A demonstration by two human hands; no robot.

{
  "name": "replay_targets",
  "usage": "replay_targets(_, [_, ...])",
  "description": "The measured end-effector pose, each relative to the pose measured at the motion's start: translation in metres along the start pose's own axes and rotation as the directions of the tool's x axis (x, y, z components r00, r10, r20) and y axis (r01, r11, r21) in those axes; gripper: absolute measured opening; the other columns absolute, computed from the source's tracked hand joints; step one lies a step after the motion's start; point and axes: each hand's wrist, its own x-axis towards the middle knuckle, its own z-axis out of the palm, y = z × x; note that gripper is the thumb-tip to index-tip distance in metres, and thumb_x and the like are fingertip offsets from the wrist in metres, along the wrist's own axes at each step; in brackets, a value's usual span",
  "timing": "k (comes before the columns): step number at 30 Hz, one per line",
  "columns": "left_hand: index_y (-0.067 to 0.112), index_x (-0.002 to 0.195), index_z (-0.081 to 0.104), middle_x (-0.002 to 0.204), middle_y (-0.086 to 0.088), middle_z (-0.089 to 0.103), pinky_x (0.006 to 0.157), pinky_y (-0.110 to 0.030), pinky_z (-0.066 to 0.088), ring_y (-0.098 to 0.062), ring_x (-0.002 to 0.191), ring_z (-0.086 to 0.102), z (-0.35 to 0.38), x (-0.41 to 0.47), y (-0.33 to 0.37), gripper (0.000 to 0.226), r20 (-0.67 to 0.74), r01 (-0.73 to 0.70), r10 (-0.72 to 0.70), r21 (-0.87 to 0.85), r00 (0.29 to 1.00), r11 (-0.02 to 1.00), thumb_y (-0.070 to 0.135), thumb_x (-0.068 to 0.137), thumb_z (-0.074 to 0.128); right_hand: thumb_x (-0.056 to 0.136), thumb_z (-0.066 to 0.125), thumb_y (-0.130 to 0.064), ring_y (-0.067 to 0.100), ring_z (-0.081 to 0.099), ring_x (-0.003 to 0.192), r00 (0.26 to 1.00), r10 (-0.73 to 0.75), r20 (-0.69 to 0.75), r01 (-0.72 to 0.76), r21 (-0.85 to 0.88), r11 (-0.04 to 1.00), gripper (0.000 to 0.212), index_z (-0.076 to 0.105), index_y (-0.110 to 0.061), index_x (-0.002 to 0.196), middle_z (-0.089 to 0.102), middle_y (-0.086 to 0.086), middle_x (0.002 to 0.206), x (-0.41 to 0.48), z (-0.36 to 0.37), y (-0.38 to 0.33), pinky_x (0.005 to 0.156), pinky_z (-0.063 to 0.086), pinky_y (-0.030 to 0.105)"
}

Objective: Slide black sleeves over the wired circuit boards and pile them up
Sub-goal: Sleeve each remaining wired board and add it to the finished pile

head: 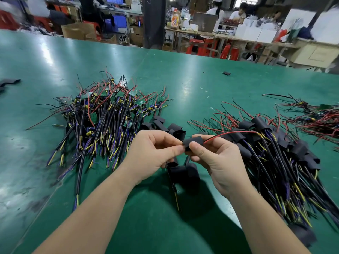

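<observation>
My left hand (154, 153) and my right hand (216, 160) both pinch one black sleeve (193, 142) above the green table (183, 85). A red wire (229, 133) runs out of the sleeve's right end; the board inside is hidden. Its black cable (174, 187) hangs down below my hands. A pile of bare green boards with wires (108, 114) lies to the left. A pile of sleeved boards (275, 154) lies to the right. Loose black sleeves (163, 123) lie just behind my hands, and more sleeves (185, 173) lie below them.
Another tangle of red-wired boards (315, 116) lies at the far right. A single sleeve (226, 73) sits far back on the table, and black pieces (9, 82) lie at the left edge. People work at cluttered benches (238, 33) beyond the table.
</observation>
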Motion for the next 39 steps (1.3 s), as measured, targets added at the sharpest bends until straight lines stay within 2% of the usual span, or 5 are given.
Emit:
replay_targets(17, [0.012,0.077,0.069,0.076,-0.007,0.072,0.043,-0.021,0.05,-0.011,0.053,0.064,-0.025,0.014,-0.003,0.011,-0.217,0.238,-0.267,-0.152,0.939,0.959,0.018,0.086,0.066,0.065,0.064,-0.004,0.021,0.07,0.06,0.976,0.04,-0.216,0.059,0.432,0.9,0.039,0.05,-0.012,0.101,0.068,0.01,0.072,0.012,-0.02,-0.038,0.048,0.05,0.015])
replay_targets(22, [0.018,0.11,0.067,0.122,-0.006,0.054,0.096,-0.038,0.037,-0.028,0.116,0.046,-0.053,0.02,-0.03,0.029,-0.429,0.256,0.293,0.838,0.854,0.482,0.023,0.082,0.066,0.078,0.073,-0.004,0.011,0.064,0.06,0.886,-0.318,-0.338,0.285,-0.145,0.948,0.016,0.063,-0.016,0.082,0.068,-0.003,0.069,0.016,-0.04,-0.044,0.06,0.053,0.019])
replay_targets(26, [0.024,0.124,0.059,0.133,-0.004,0.047,0.102,-0.044,0.029,-0.029,0.123,0.037,-0.056,0.022,-0.038,0.045,-0.44,0.403,0.111,0.88,0.891,0.252,0.044,0.083,0.064,0.077,0.072,0.003,0.024,0.059,0.08,0.702,-0.711,-0.051,0.212,-0.937,0.277,0.019,0.071,-0.006,0.094,0.062,0.01,0.087,0.021,-0.06,-0.04,0.079,0.041,0.022])
replay_targets(33, [0.024,0.099,0.071,0.112,-0.004,0.052,0.092,-0.042,0.033,-0.031,0.108,0.043,-0.06,0.027,-0.038,0.022,-0.573,0.523,0.174,0.81,0.801,0.264,0.04,0.084,0.067,0.083,0.062,0.001,0.04,0.053,0.103,0.904,-0.407,-0.131,-0.113,-0.991,0.069,0.028,0.069,0.001,0.11,0.059,0.021,0.109,0.03,-0.076,-0.023,0.092,0.039,0.04])
replay_targets(39, [0.018,0.096,0.071,0.112,-0.004,0.053,0.09,-0.042,0.037,-0.029,0.105,0.05,-0.062,0.031,-0.038,0.024,-0.592,0.554,0.103,0.793,0.8,0.255,0.038,0.091,0.058,0.079,0.068,-0.002,0.039,0.055,0.094,0.782,-0.619,-0.079,0.015,-0.989,0.144,0.016,0.074,-0.008,0.092,0.064,0.012,0.101,0.021,-0.053,-0.017,0.085,0.04,0.047])
